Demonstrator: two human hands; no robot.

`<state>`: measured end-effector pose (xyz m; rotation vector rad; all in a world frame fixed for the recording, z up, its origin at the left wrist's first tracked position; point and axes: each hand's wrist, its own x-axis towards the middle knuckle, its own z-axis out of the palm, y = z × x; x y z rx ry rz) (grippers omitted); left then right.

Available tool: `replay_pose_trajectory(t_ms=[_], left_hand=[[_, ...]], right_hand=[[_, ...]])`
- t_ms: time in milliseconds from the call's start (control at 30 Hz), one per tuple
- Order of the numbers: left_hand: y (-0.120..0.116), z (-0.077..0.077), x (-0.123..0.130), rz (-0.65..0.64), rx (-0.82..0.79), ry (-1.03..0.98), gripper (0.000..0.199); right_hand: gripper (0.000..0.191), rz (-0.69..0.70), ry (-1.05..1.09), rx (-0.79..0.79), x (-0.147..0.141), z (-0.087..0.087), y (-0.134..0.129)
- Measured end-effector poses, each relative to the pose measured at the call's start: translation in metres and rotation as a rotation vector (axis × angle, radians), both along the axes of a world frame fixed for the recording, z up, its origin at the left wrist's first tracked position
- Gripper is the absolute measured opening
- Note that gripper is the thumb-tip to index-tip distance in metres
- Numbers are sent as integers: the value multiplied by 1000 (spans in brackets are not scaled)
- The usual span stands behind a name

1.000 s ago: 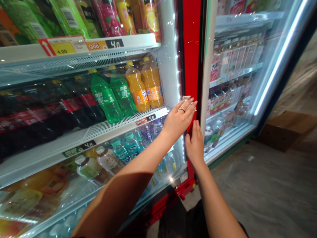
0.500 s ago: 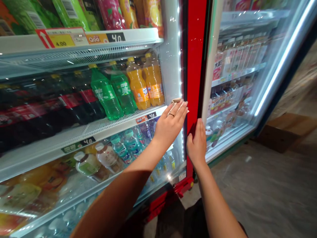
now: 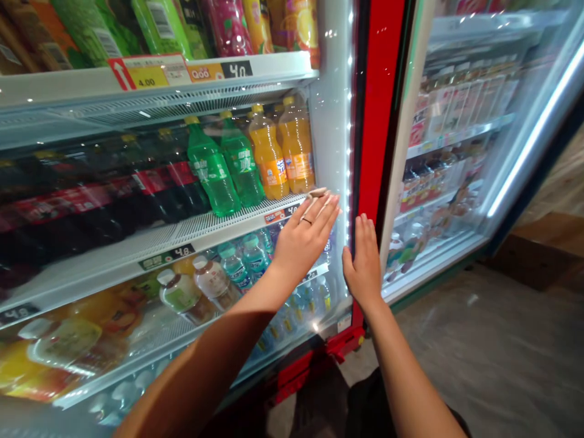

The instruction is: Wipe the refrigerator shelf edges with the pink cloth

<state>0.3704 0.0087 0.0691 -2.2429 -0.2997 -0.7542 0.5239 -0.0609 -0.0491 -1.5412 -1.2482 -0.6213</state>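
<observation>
My left hand [image 3: 306, 234] lies flat at the glass door of a red-framed drinks fridge, its fingers stretched out together over a beige cloth [image 3: 318, 192]. Part of the cloth shows past the fingertips and between the fingers; the rest is hidden under the palm. A dark ring is on one finger. Behind the glass, near this hand, stand orange soda bottles [image 3: 297, 149] and green soda bottles [image 3: 213, 167]. My right hand [image 3: 365, 261] rests at the red door frame [image 3: 381, 91], fingers straight and upright, thumb slightly apart, with nothing visible in it.
Cola bottles [image 3: 91, 201] fill the left of the middle shelf. Tea and water bottles stand on lower shelves, with price labels [image 3: 237, 70] on shelf edges. A second lit fridge [image 3: 456, 140] adjoins on the right. A cardboard box [image 3: 524, 258] sits on the grey floor [image 3: 474, 347].
My left hand has slid left and slightly down along the glass with the cloth, away from the frame's edge. My right hand stays at the frame. The view has turned slightly left.
</observation>
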Motion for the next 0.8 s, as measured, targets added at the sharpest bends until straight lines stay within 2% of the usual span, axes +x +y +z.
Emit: replay_pose_trajectory(t_ms=[100,233,333,400,533,633,800], left_hand=[[-1,3,3,8,24,48,62],[-3,-13,-16,8,100,82,55],[-5,-25,-37,19,94,103,61],[-6,-26,-43,36,75,89,65],[-9,-14,-33,70,17,-11,67],[-10,-8,-22,87,-14,-9,65],[-8,-27,-35,63,67,72,60]], right_hand=[[79,19,-12,6,-6,1,3],[77,13,-15,24,-7,0,4],[79,-1,-7,25,-6,-1,2],[79,0,-8,33,-5,0,1],[77,14,-11,55,-10,3,-1],[76,32,-19,62,-16,4,1],[78,44,-49,14,-20,3,2]])
